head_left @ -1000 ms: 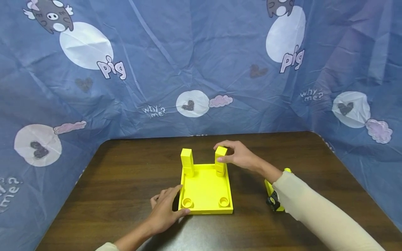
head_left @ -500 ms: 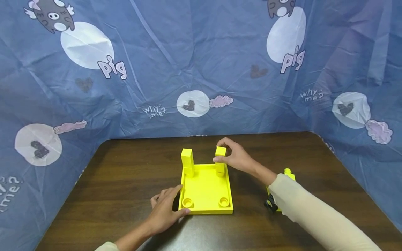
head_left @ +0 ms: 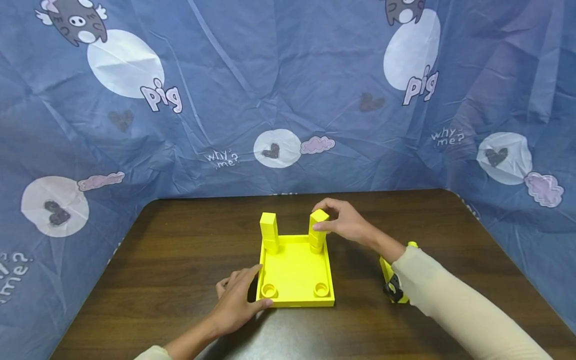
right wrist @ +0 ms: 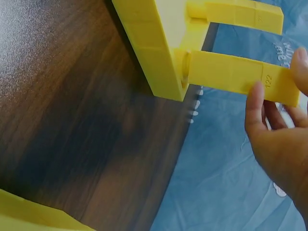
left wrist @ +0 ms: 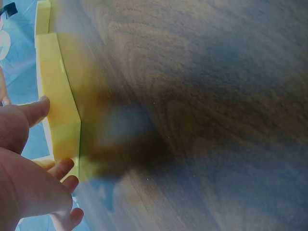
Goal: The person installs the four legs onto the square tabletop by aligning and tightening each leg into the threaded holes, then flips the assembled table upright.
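Observation:
A square yellow tray-like piece (head_left: 297, 272) with raised edges lies on the table, round sockets showing at its two near corners. Square yellow legs stand upright at both far corners, the left leg (head_left: 269, 232) by itself. Around the top of the right leg (head_left: 316, 238), my right hand (head_left: 345, 223) pinches with thumb and fingers; in the right wrist view this leg (right wrist: 224, 72) bears the number 122 and its base meets the socket. My left hand (head_left: 236, 304) grips the tray's near left corner, thumb at the front edge and fingers along the left side.
Another yellow piece (head_left: 386, 270) lies on the table to the right, partly hidden by the right sleeve (head_left: 450, 295). The dark wooden table (head_left: 180, 250) ends at a blue patterned cloth (head_left: 234, 100) behind and at both sides.
The right hand turned the right leg one way, then back; its top now stands at an angle after facing squarely forward half a second ago. The left hand and tray stay put.

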Action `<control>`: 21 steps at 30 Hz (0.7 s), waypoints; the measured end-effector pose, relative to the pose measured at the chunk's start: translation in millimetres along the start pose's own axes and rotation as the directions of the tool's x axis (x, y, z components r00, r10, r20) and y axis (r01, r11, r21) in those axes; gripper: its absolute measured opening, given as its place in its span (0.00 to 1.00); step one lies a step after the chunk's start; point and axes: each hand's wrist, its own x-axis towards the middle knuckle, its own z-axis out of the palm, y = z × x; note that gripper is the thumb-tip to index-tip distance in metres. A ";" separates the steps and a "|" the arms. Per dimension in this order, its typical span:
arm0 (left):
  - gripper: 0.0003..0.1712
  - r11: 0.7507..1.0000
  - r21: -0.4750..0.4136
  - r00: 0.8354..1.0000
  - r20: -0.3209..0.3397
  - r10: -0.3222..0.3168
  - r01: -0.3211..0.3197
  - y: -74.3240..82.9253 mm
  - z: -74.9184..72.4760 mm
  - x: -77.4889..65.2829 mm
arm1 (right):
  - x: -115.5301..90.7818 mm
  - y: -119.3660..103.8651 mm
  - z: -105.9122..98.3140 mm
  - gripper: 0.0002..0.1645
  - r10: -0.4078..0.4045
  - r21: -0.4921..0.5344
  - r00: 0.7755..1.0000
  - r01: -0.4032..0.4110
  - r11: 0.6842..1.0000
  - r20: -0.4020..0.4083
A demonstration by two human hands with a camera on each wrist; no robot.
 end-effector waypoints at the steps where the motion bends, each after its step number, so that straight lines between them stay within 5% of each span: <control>1: 0.45 1.000 0.001 1.000 0.000 0.001 -0.001 0.0 0.0 0.0 | 0.6 0.4 2.0 0.19 0.007 -0.012 1.000 -0.007 1.000 -0.027; 9: 0.45 1.000 0.010 1.000 -0.001 -0.001 0.001 -0.2 0.6 0.2 | 3.2 0.8 13.5 0.23 0.013 -0.089 0.995 -0.022 0.996 -0.097; 21: 0.45 1.000 0.008 1.000 -0.009 0.005 -0.005 0.9 0.6 -0.3 | -0.5 0.3 -6.6 0.34 -0.027 -0.034 0.993 0.031 0.999 0.117</control>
